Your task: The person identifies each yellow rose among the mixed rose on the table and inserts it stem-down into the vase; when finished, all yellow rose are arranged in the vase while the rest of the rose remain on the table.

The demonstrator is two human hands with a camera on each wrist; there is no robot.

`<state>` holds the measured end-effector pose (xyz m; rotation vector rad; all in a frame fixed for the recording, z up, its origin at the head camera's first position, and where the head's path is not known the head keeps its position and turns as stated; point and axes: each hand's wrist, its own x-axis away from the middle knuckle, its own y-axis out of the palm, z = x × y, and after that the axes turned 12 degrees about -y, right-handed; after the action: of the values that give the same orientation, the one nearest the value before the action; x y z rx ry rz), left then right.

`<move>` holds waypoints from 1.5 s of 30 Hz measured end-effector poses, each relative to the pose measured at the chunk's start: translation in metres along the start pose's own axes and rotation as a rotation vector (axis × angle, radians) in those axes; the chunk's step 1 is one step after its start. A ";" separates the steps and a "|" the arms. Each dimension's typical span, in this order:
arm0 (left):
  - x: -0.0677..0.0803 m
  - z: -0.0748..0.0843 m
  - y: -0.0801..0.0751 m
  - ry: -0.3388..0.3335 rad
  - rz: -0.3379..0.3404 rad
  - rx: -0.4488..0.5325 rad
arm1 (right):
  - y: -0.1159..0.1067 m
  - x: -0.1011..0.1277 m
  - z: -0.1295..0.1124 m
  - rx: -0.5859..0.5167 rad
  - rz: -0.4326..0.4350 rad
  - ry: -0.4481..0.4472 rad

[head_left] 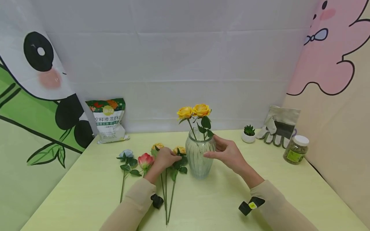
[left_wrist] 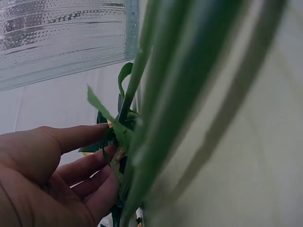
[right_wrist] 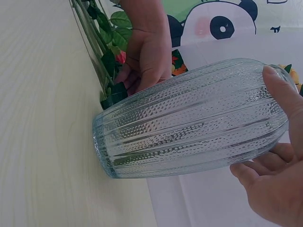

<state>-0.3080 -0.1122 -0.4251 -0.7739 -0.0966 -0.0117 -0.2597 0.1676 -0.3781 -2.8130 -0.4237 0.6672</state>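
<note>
1. Your pale green bench (head_left: 277, 189) carries everything, with the loose flowers laid flat at the near left so their stems are easy to pick.
2. The ribbed clear glass vase (head_left: 199, 157) stands upright at the middle, already holding two yellow roses (head_left: 194, 111) that lean on its rim.
3. Your right hand (head_left: 228, 153) cups the vase's right side near the neck, fingers (right_wrist: 279, 94) loosely curved against the glass, seemingly to steady it.
4. Your left hand (head_left: 164, 158) rests on the lying yellow rose with green leaves (head_left: 180, 150) just left of the vase, fingers (left_wrist: 90, 165) curled about its leafy stem.
5. A red rose (head_left: 145, 159) and a pale blue rose (head_left: 126, 154) lie further left, untouched.
</note>
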 end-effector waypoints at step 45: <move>0.006 0.006 -0.032 -0.231 -0.592 1.165 | -0.002 0.000 0.003 0.000 -0.006 -0.007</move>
<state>-0.3044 -0.1307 -0.3976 0.4416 -0.4980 -0.3956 -0.2613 0.1695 -0.3804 -2.8091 -0.4339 0.6760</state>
